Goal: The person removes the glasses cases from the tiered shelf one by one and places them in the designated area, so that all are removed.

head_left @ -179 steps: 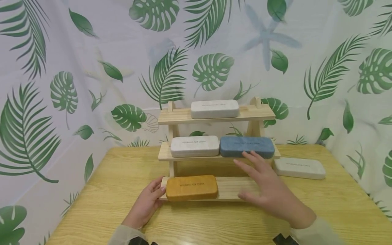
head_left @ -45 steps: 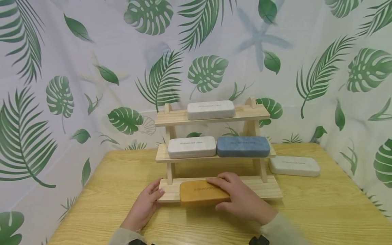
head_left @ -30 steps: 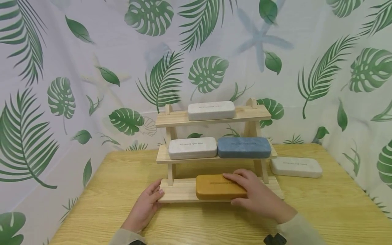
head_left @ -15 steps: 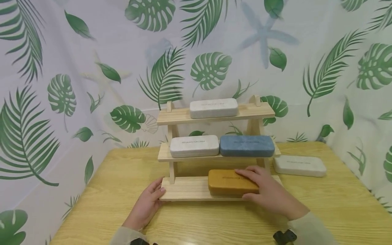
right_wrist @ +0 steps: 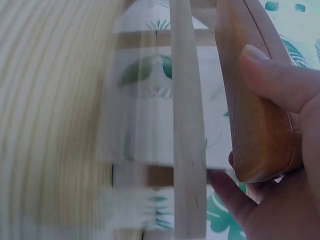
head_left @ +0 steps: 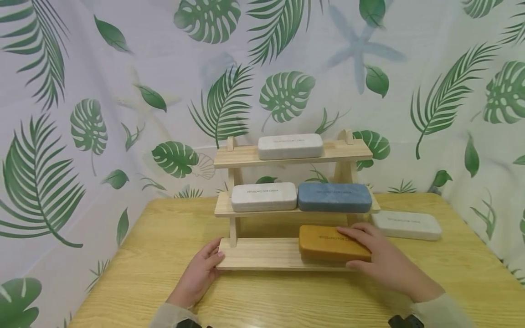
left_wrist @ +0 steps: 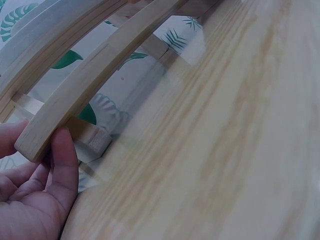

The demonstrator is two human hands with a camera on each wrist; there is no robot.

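Note:
A three-tier wooden display rack (head_left: 258, 254) stands on the table. My left hand (head_left: 198, 274) grips the left end of its bottom shelf, thumb on top and fingers below, as the left wrist view also shows. My right hand (head_left: 387, 262) holds an orange glasses case (head_left: 328, 243) by its right end, over the right part of the bottom shelf. In the right wrist view the orange case (right_wrist: 255, 120) sits between thumb and fingers, with a gap between it and the shelf edge (right_wrist: 189, 125).
On the middle shelf lie a white case (head_left: 264, 198) and a blue case (head_left: 334, 198) side by side. Another white case (head_left: 290, 146) rests on the top shelf. A further white case (head_left: 406, 226) lies on the table (head_left: 287, 296) right of the rack. Behind hangs a leaf-print cloth (head_left: 135, 68).
The orange case has gone from the left end of the bottom shelf to its right part, carried by my right hand, which took hold of it. My left hand keeps its grip on the shelf.

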